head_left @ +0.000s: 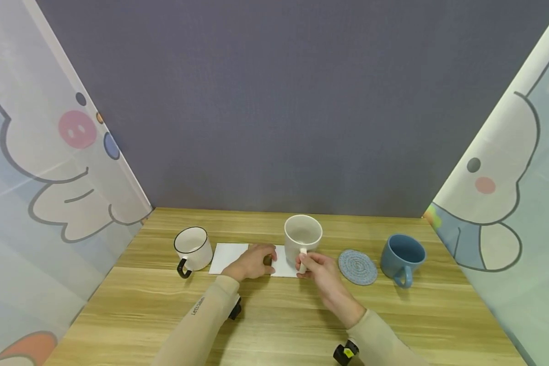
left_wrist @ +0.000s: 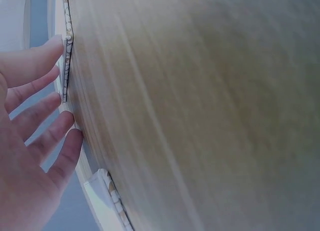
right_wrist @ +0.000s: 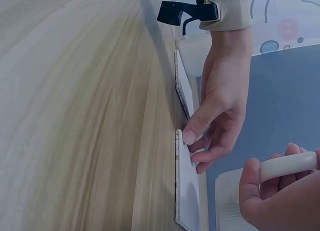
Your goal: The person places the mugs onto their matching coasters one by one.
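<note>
My right hand (head_left: 322,274) grips the handle of a white mug (head_left: 303,234) between thumb and fingers. Upright, the mug hangs over the right-hand white square coaster (head_left: 281,267); in the right wrist view a small gap shows beneath its base. My left hand (head_left: 254,262) is at that coaster's left edge, fingers spread and slightly bent, the thumb at a near corner in the right wrist view (right_wrist: 222,111). Another white square coaster (head_left: 227,256) lies to the left, partly behind the left wrist. Both coasters have a patterned side edge in the wrist views.
At the left stands a white mug with a black rim and black handle (head_left: 194,249). A round blue-grey woven coaster (head_left: 358,267) lies right of my right hand, beside a blue mug (head_left: 402,256). A grey panel (head_left: 274,112) backs the wooden table (head_left: 283,325).
</note>
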Demonstrator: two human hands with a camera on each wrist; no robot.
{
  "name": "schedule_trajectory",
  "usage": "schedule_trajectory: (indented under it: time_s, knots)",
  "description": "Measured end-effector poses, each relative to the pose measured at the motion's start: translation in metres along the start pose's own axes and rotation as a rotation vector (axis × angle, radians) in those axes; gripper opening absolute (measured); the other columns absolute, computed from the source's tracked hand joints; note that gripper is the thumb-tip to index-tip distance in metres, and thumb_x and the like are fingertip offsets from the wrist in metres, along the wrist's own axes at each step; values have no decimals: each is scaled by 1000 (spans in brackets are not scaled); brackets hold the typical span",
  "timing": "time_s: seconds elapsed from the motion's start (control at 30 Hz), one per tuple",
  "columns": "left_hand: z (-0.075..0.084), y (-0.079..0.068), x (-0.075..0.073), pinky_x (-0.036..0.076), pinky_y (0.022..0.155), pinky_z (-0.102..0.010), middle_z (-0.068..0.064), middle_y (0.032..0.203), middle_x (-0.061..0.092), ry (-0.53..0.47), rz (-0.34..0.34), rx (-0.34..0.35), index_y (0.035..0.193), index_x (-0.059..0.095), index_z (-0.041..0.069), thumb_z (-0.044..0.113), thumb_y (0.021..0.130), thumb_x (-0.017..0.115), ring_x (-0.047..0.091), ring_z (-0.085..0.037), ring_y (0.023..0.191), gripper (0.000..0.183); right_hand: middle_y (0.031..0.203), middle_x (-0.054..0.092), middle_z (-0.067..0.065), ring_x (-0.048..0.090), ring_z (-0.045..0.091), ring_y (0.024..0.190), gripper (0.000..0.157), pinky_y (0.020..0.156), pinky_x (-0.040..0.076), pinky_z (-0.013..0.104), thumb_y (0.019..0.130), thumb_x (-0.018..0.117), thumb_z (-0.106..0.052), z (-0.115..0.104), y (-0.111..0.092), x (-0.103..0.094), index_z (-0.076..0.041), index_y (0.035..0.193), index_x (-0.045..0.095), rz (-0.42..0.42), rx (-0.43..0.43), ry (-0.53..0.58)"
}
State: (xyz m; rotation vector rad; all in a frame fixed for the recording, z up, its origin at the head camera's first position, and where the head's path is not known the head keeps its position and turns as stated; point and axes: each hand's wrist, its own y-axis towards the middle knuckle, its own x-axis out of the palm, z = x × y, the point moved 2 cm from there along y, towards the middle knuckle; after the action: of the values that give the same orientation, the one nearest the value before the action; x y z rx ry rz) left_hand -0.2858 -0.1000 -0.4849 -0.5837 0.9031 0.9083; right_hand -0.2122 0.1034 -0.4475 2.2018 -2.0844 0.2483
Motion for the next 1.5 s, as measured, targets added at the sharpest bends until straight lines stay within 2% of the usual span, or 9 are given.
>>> schedule_trajectory:
  time_s: [0.63, 1.5]
  knots:
    - [-3, 1, 1, 34, 111, -56, -11, 145, 53, 10, 32, 33, 103, 65, 18, 20, 87, 79, 43, -38, 136, 22, 84, 64, 10, 60, 17, 81, 24, 72, 55, 32, 98, 60, -6, 7, 9, 11, 17, 99, 62, -12, 17, 6]
    - [-1, -1, 0, 36, 109, -56, -9, 146, 53, -30, 29, -4, 99, 64, 19, 21, 87, 80, 43, -38, 135, 21, 93, 65, 16, 62, 16, 84, 28, 77, 56, 35, 100, 59, -8, 20, 18, 16, 19, 107, 61, -31, 68, -12]
